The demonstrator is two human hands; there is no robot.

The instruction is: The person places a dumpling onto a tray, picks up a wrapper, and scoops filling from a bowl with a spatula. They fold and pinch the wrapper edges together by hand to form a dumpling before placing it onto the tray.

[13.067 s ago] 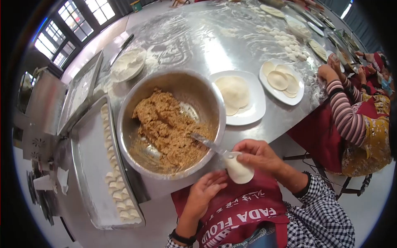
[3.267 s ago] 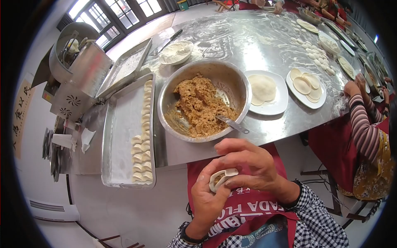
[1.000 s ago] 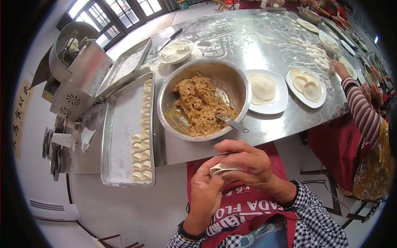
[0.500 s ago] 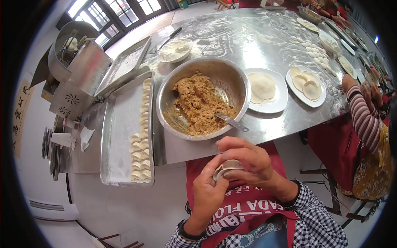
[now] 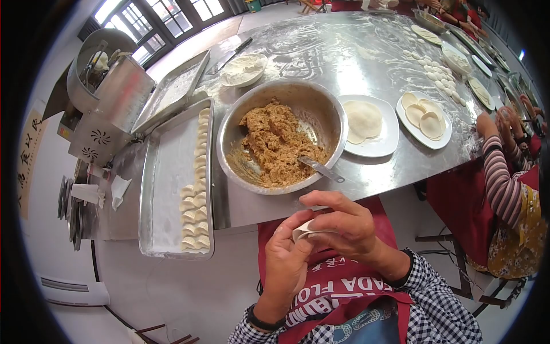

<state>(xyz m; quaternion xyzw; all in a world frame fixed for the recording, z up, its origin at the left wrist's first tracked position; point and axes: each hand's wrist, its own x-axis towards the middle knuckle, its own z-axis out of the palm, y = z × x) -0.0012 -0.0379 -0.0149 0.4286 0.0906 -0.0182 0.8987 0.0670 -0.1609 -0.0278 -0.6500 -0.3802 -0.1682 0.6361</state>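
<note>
A folded dough wrapper (image 5: 309, 230) is pinched between my two hands, in front of my red apron. My left hand (image 5: 286, 252) grips its left end with thumb and fingers. Curled over its right side, my right hand (image 5: 349, 229) hides part of it. Just beyond my hands stands a big metal bowl (image 5: 226, 166) of brown filling (image 5: 275, 143), with a metal spatula (image 5: 322, 169) resting in it. Round wrappers (image 5: 362, 120) lie on a white plate (image 5: 389, 135) to the right of the bowl.
Left of the bowl, a metal tray (image 5: 166, 178) holds rows of dumplings (image 5: 196, 221). Beyond are a flour bowl (image 5: 243, 70), a cleaver (image 5: 229, 55) and another tray (image 5: 175, 86). On the right are a second wrapper plate (image 5: 424, 120), dough pieces (image 5: 438, 74) and a co-worker's striped sleeve (image 5: 504, 166).
The wrapper has tilted between my fingers, and its edges look more pressed together. My fingers have shifted slightly along it. At the right, the co-worker's hands and arm have moved.
</note>
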